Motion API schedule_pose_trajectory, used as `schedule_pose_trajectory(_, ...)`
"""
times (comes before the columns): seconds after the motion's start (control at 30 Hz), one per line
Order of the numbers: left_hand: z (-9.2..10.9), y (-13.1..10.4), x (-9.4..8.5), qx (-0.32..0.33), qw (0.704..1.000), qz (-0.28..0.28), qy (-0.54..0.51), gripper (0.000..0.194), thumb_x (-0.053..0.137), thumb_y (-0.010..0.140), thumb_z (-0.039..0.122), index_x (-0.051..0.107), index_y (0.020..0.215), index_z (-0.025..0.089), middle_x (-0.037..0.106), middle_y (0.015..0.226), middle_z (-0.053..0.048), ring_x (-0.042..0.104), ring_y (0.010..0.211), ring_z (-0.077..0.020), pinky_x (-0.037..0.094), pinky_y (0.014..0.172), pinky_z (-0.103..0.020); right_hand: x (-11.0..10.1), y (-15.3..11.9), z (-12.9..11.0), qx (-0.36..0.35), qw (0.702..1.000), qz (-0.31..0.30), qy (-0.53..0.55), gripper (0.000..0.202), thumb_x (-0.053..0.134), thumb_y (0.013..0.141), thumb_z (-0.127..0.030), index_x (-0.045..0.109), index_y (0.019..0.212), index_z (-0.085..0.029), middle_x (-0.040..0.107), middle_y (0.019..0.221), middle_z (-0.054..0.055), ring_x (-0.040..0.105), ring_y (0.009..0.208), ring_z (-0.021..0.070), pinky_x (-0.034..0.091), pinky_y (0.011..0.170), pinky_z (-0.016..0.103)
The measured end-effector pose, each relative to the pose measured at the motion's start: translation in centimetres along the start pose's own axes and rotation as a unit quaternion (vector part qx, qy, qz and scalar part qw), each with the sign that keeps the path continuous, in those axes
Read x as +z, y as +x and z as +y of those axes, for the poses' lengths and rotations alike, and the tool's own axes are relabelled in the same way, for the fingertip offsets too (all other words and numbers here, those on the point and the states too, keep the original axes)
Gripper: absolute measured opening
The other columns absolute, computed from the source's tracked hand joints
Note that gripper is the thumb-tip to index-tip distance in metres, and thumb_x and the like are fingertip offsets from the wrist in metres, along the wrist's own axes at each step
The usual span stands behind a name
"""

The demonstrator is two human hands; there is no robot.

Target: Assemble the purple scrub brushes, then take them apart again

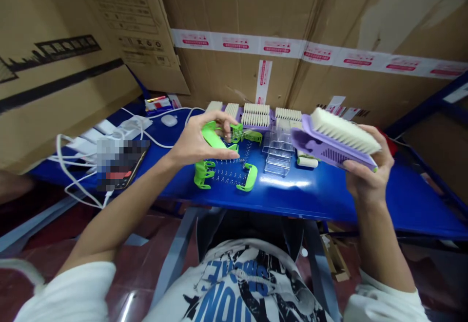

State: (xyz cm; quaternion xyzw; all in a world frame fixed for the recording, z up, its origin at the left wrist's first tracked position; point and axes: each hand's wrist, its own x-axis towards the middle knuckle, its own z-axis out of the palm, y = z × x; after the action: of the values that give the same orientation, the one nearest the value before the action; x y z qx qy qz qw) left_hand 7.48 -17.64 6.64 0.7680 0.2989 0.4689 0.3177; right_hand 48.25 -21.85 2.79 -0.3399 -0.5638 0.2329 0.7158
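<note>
My right hand (373, 168) grips a purple brush (323, 147) by one end, tilted above the table with its cream bristles facing up. On the left, my left hand (193, 142) curls its fingers and thumb around a bright green plastic clip (213, 136). Below and beside that hand lie more green clips (249, 178) with thin metal springs (227, 176) spread between them. Between my hands sits a small stack of clear plastic pieces (278, 154). A pale roller with green ends (307, 161) rests close beneath the held brush.
Several purple brushes (256, 116) stand bristles-up along the back of the blue table (292, 195). White cables and a power strip (86, 139) occupy the left, with a phone (126, 166) and a white mouse (168, 120). Cardboard (241, 0) walls the back. Another person's blurred hand (14, 188) shows far left.
</note>
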Motion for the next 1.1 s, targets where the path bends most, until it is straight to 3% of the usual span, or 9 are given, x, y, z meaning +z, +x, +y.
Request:
schedule_pose_trajectory(0.1, -0.5, -2.3, 1.0, -0.033, 0.994, 0.045, 0.095, 0.057, 0.110, 0.065, 0.060, 0.078, 0.092, 0.021, 0.064, 0.091, -0.001, 0.062, 0.081, -0.0187, 0.051, 0.077, -0.034, -1.6, -1.2, 1.2, 0.029, 0.999, 0.040, -0.020, 0.076, 0.102, 0.053, -0.035, 0.085, 0.127, -0.031, 0.080, 0.118, 0.002, 0.071, 0.100, 0.0236, 0.064, 0.099, 0.041)
schedule_pose_trajectory(0.2, -1.0, -3.8, 2.8, -0.093, 0.986, -0.001, 0.135, 0.059, 0.111, 0.060, 0.062, 0.076, 0.087, 0.023, 0.062, 0.099, -0.002, 0.061, 0.091, -0.0221, 0.054, 0.087, -0.038, -2.3, -3.0, 2.5, 0.064, 0.995, 0.027, -0.065, 0.079, 0.103, 0.057, -0.034, 0.082, 0.132, -0.030, 0.079, 0.120, 0.001, 0.073, 0.105, 0.0241, 0.063, 0.103, 0.042)
schedule_pose_trajectory(0.3, -1.4, -4.0, 3.9, -0.138, 0.976, -0.044, 0.165, 0.048, 0.107, 0.068, 0.050, 0.075, 0.091, 0.023, 0.062, 0.107, -0.003, 0.064, 0.100, -0.0242, 0.057, 0.098, -0.043, -2.6, -4.3, 3.5, 0.061, 0.993, -0.007, -0.101, 0.081, 0.105, 0.062, -0.037, 0.080, 0.138, -0.030, 0.079, 0.123, 0.002, 0.074, 0.110, 0.0252, 0.062, 0.103, 0.040)
schedule_pose_trajectory(0.4, -1.6, -3.7, 4.4, -0.124, 0.971, -0.037, 0.201, 0.035, 0.099, 0.078, 0.043, 0.074, 0.093, 0.023, 0.063, 0.109, -0.003, 0.066, 0.101, -0.0247, 0.057, 0.098, -0.043, -3.0, -4.8, 3.8, 0.045, 0.991, -0.025, -0.124, 0.080, 0.104, 0.069, -0.043, 0.077, 0.143, -0.031, 0.079, 0.127, 0.003, 0.075, 0.112, 0.0284, 0.064, 0.103, 0.044)
schedule_pose_trajectory(0.73, -1.5, -3.7, 7.1, -0.081, 0.925, -0.031, 0.371, 0.037, 0.100, 0.086, 0.044, 0.069, 0.090, 0.024, 0.073, 0.104, -0.006, 0.066, 0.104, -0.0315, 0.054, 0.093, -0.046, -3.3, -5.7, 4.0, 0.045, 0.990, -0.036, -0.126, 0.080, 0.103, 0.072, -0.047, 0.077, 0.146, -0.032, 0.079, 0.128, 0.004, 0.075, 0.109, 0.0281, 0.064, 0.097, 0.041)
schedule_pose_trajectory(0.9, -1.6, -3.8, 8.1, -0.053, 0.920, -0.019, 0.387, 0.039, 0.102, 0.085, 0.042, 0.069, 0.092, 0.024, 0.073, 0.104, -0.006, 0.063, 0.105, -0.0316, 0.053, 0.094, -0.047, -3.5, -5.9, 4.2, 0.042, 0.990, -0.034, -0.133, 0.083, 0.105, 0.070, -0.050, 0.077, 0.146, -0.033, 0.079, 0.131, 0.003, 0.074, 0.111, 0.0284, 0.063, 0.101, 0.043)
schedule_pose_trajectory(1.1, -2.3, -3.9, 8.3, -0.054, 0.920, -0.015, 0.388, 0.038, 0.099, 0.089, 0.045, 0.069, 0.096, 0.023, 0.072, 0.105, -0.005, 0.063, 0.104, -0.0298, 0.054, 0.095, -0.046, -3.3, -6.1, 3.9, 0.048, 0.990, -0.039, -0.128, 0.083, 0.105, 0.071, -0.049, 0.076, 0.147, -0.033, 0.080, 0.124, 0.003, 0.075, 0.105, 0.0275, 0.064, 0.095, 0.043)
